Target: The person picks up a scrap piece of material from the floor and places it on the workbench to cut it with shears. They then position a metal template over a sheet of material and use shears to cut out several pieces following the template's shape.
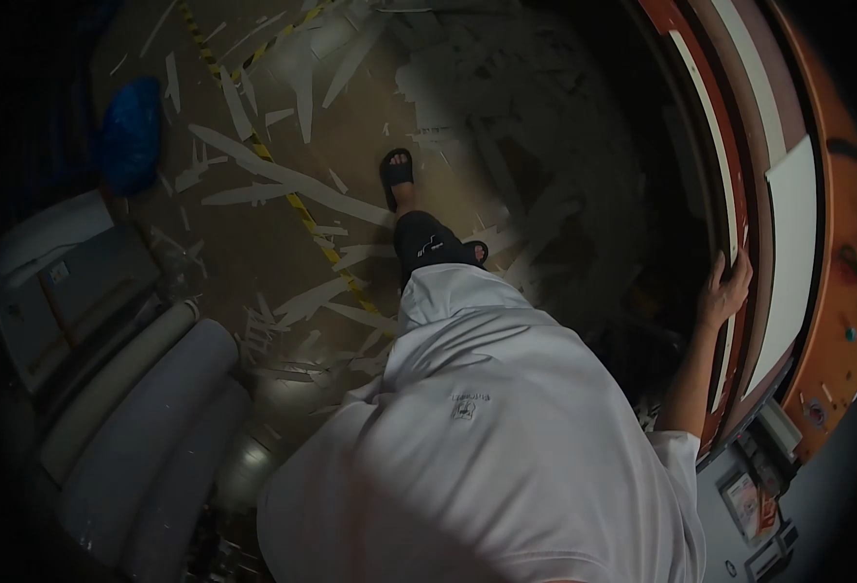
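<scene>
My right hand (726, 290) rests on the near edge of a long table or machine bed on my right, over a narrow pale strip (708, 117) that runs along it. Its thumb and fingers are apart, and I see nothing lifted in them. Beside the hand, further in, lies a white sheet (786, 257) on the bed. A dark red band (676, 17) borders the pale strip. My left hand is out of view.
Paper offcuts (302, 185) litter the floor around my sandalled feet, crossed by yellow-black tape (297, 207). Large rolls (156, 428) lie at the left, below a blue bag (131, 136). An orange surface (841, 194) with small items lies far right.
</scene>
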Demonstrator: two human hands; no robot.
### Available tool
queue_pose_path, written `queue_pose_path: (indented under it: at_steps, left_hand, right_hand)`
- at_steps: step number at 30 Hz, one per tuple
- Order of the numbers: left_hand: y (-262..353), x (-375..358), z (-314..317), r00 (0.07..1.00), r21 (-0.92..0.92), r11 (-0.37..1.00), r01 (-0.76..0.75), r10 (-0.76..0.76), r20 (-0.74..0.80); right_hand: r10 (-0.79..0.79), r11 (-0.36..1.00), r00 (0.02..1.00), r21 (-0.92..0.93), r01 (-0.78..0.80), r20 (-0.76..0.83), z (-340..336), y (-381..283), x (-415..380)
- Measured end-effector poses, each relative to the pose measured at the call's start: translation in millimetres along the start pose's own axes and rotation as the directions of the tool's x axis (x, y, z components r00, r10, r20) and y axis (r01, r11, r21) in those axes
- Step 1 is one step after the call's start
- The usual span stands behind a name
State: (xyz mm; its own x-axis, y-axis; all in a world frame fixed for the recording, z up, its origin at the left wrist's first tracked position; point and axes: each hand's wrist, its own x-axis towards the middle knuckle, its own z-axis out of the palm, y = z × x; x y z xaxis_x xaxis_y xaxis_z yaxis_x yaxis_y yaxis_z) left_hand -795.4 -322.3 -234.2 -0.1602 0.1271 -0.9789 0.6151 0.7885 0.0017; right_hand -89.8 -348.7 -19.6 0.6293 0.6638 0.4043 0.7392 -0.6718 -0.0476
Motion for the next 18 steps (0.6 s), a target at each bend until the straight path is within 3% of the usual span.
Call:
queue_pose_path:
  at_steps: [6, 8, 11, 12, 14, 15, 17, 18]
  left_hand:
    - [36.6, 11.0, -9.6, 0.999, -0.157, 0.987, 0.029, -0.022, 0.043]
    - [46.8, 9.7, -14.1, 0.996, -0.189, 0.98, 0.066, -0.054, 0.067]
    - [73.9, 13.9, -24.3, 0.992, -0.205, 0.974, 0.098, -0.08, 0.094]
    - [89.4, 14.8, -30.2, 0.991, -0.204, 0.974, 0.102, -0.083, 0.101]
    - [105.2, 22.1, -34.0, 0.989, -0.186, 0.976, 0.113, -0.093, 0.114]
    - [115.3, 27.1, -36.4, 0.99, -0.167, 0.98, 0.111, -0.094, 0.107]
    - [142.3, 48.5, -45.4, 0.995, -0.143, 0.986, 0.084, -0.076, 0.063]
    - [164.0, 62.9, -56.4, 0.999, -0.134, 0.99, 0.04, -0.041, -0.003]
  right_hand:
    - [0.099, 0.993, 0.99, -0.07, -0.093, 0.097, -10.2, -26.0, 9.0]
    - [-0.012, 0.975, 1.0, -0.223, 0.013, 0.004, -10.6, -60.6, 14.1]
    - [-0.1, 0.995, 0.995, 0.017, 0.099, 0.02, 1.6, -184.7, 43.0]
    - [-0.122, 0.982, 0.977, 0.163, 0.094, 0.173, 17.2, -213.8, 48.1]
    - [-0.203, 0.928, 0.835, 0.373, -0.002, 0.511, 49.2, -276.4, 64.1]
    - [-0.27, 0.924, 0.751, 0.382, 0.025, 0.603, 74.4, -290.5, 67.4]
    - [-0.273, 0.908, 0.512, 0.395, -0.144, 0.814, 125.0, -326.1, 85.1]
    - [-0.309, 0.888, 0.486, 0.431, -0.16, 0.817, 174.5, -317.7, 83.9]
